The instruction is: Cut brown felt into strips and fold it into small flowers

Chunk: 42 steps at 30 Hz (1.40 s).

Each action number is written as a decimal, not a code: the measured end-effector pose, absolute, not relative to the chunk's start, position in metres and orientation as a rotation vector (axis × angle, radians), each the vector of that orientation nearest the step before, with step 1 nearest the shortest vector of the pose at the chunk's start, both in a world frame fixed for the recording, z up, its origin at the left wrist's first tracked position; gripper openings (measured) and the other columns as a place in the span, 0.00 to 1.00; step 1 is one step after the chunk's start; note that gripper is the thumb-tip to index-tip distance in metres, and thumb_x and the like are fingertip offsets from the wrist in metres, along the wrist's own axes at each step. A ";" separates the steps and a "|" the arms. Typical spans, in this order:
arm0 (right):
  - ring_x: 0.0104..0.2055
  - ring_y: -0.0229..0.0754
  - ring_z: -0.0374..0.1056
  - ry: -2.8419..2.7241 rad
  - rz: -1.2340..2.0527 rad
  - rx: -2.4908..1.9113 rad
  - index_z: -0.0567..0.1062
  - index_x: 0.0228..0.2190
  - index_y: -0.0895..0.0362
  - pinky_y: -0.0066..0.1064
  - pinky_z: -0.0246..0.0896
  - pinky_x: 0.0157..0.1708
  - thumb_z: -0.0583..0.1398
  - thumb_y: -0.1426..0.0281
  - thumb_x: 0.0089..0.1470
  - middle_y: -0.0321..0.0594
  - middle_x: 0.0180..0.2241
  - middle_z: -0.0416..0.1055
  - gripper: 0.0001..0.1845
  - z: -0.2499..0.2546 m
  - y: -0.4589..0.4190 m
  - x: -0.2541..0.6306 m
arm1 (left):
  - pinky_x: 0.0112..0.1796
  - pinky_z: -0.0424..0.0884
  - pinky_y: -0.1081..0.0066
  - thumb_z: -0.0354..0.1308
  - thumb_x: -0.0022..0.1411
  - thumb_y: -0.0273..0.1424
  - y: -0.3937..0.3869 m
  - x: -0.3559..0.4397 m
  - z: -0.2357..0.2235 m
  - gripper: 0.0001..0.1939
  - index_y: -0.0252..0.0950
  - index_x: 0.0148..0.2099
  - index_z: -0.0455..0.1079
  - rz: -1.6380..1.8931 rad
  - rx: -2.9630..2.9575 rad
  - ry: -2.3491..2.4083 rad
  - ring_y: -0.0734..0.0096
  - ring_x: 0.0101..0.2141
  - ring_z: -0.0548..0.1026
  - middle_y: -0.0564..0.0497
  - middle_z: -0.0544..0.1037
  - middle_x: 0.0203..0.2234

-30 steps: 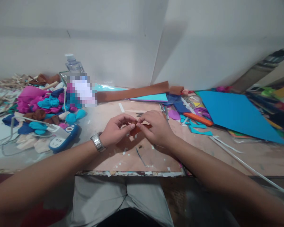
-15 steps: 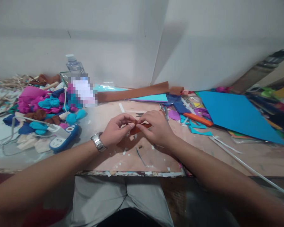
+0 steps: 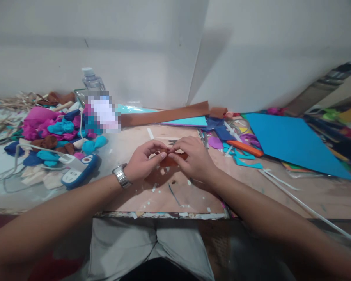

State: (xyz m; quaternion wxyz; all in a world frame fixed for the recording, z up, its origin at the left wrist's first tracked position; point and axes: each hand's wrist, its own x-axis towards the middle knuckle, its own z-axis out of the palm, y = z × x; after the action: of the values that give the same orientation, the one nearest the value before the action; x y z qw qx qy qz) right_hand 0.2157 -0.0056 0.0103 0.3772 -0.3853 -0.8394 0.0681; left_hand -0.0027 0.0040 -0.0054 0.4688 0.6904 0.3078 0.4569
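Pale walls back the desk [image 3: 193, 197]. Left hand [image 3: 144, 160] and right hand [image 3: 194, 158] pinch brown paper [image 3: 169, 159] above its front edge's middle; the orange cutter [image 3: 245, 148] lies right of them, touching blue card [image 3: 295, 142].

Above the pale wooden tabletop [image 3: 160, 201], passage is being left open at the near edge. The left side is being obstructed by a blue-and-white plastic socket block [image 3: 78, 171], the far side by a long brown strip [image 3: 163, 114].
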 end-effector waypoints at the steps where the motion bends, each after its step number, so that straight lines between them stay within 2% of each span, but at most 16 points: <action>1: 0.44 0.48 0.71 -2.147 0.174 -0.980 0.78 0.37 0.53 0.43 0.56 0.49 0.63 0.65 0.65 0.41 0.38 0.78 0.05 0.011 -0.006 0.216 | 0.45 0.76 0.65 0.65 0.67 0.39 0.004 -0.003 -0.005 0.13 0.36 0.48 0.74 1.121 1.682 0.749 0.63 0.44 0.81 0.44 0.82 0.45; 9: 0.44 0.47 0.71 -2.136 0.147 -0.984 0.78 0.36 0.53 0.43 0.56 0.50 0.65 0.65 0.64 0.40 0.39 0.78 0.05 0.010 -0.007 0.215 | 0.50 0.75 0.64 0.61 0.70 0.36 0.003 -0.002 -0.006 0.12 0.37 0.53 0.73 1.067 1.654 0.693 0.61 0.51 0.80 0.43 0.80 0.51; 13: 0.44 0.48 0.71 -2.143 0.140 -0.999 0.78 0.37 0.53 0.43 0.56 0.50 0.66 0.63 0.63 0.40 0.37 0.78 0.06 0.011 -0.006 0.214 | 0.56 0.73 0.59 0.59 0.72 0.35 0.002 -0.003 -0.007 0.20 0.39 0.63 0.67 1.027 1.691 0.670 0.57 0.56 0.78 0.41 0.79 0.55; 18: 0.45 0.49 0.71 -2.182 0.179 -1.022 0.79 0.39 0.52 0.44 0.56 0.50 0.67 0.61 0.63 0.40 0.39 0.79 0.08 0.013 -0.006 0.213 | 0.56 0.72 0.60 0.54 0.74 0.35 0.002 -0.005 -0.011 0.27 0.43 0.72 0.59 0.996 1.758 0.649 0.60 0.55 0.78 0.43 0.78 0.54; 21: 0.47 0.49 0.71 -2.224 0.173 -1.011 0.80 0.45 0.51 0.44 0.56 0.52 0.66 0.63 0.64 0.41 0.41 0.78 0.09 0.013 -0.007 0.213 | 0.55 0.72 0.62 0.53 0.75 0.36 0.002 -0.005 -0.015 0.29 0.45 0.74 0.55 0.990 1.731 0.625 0.61 0.54 0.77 0.43 0.77 0.55; 24: 0.49 0.50 0.69 -2.288 0.161 -1.006 0.78 0.54 0.49 0.46 0.55 0.53 0.62 0.67 0.67 0.43 0.44 0.76 0.15 0.013 -0.009 0.212 | 0.53 0.73 0.63 0.54 0.75 0.38 0.002 -0.004 -0.018 0.30 0.46 0.75 0.53 0.972 1.674 0.598 0.61 0.55 0.77 0.42 0.76 0.58; 26: 0.50 0.50 0.69 -2.308 0.175 -1.009 0.78 0.53 0.49 0.46 0.54 0.54 0.61 0.68 0.68 0.43 0.45 0.75 0.14 0.014 -0.011 0.211 | 0.52 0.74 0.63 0.55 0.74 0.39 0.002 -0.003 -0.017 0.31 0.46 0.74 0.52 0.954 1.639 0.592 0.61 0.54 0.78 0.41 0.76 0.57; 29: 0.50 0.51 0.69 -2.275 0.200 -0.999 0.78 0.48 0.53 0.47 0.54 0.54 0.60 0.69 0.67 0.44 0.45 0.76 0.09 0.014 -0.011 0.211 | 0.53 0.74 0.60 0.58 0.72 0.41 0.002 -0.002 -0.014 0.33 0.44 0.73 0.52 0.941 1.577 0.607 0.59 0.53 0.78 0.41 0.76 0.56; 32: 0.50 0.50 0.70 -2.180 0.206 -1.004 0.76 0.46 0.55 0.46 0.56 0.53 0.62 0.67 0.67 0.43 0.45 0.76 0.08 0.014 -0.010 0.211 | 0.51 0.73 0.62 0.63 0.68 0.43 0.003 0.000 -0.011 0.32 0.41 0.68 0.59 0.995 1.533 0.713 0.61 0.49 0.78 0.44 0.77 0.50; 34: 0.49 0.50 0.70 -2.113 0.175 -1.022 0.75 0.45 0.54 0.45 0.56 0.53 0.62 0.65 0.66 0.43 0.45 0.77 0.08 0.014 -0.009 0.213 | 0.48 0.73 0.66 0.66 0.66 0.43 0.005 0.000 -0.010 0.29 0.38 0.62 0.64 1.053 1.515 0.791 0.66 0.44 0.77 0.48 0.76 0.43; 38: 0.49 0.51 0.70 -2.034 0.101 -1.035 0.75 0.44 0.53 0.45 0.56 0.52 0.63 0.64 0.65 0.42 0.44 0.78 0.08 0.014 -0.008 0.215 | 0.39 0.71 0.72 0.67 0.64 0.43 0.010 -0.001 -0.011 0.23 0.40 0.54 0.64 1.148 1.460 0.884 0.73 0.34 0.73 0.56 0.72 0.34; 42: 0.49 0.51 0.71 -2.006 0.088 -1.035 0.75 0.43 0.53 0.44 0.56 0.51 0.64 0.63 0.64 0.41 0.43 0.79 0.08 0.014 -0.007 0.215 | 0.30 0.65 0.75 0.68 0.63 0.44 0.013 -0.003 -0.011 0.17 0.38 0.41 0.67 1.178 1.427 0.969 0.77 0.26 0.68 0.57 0.71 0.28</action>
State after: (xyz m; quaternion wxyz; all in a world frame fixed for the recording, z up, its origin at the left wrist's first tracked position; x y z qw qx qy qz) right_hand 0.2150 -0.0072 0.0139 0.4273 -0.4142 -0.8029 0.0353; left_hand -0.0033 0.0125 -0.0106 0.5026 0.5905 0.4013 0.4876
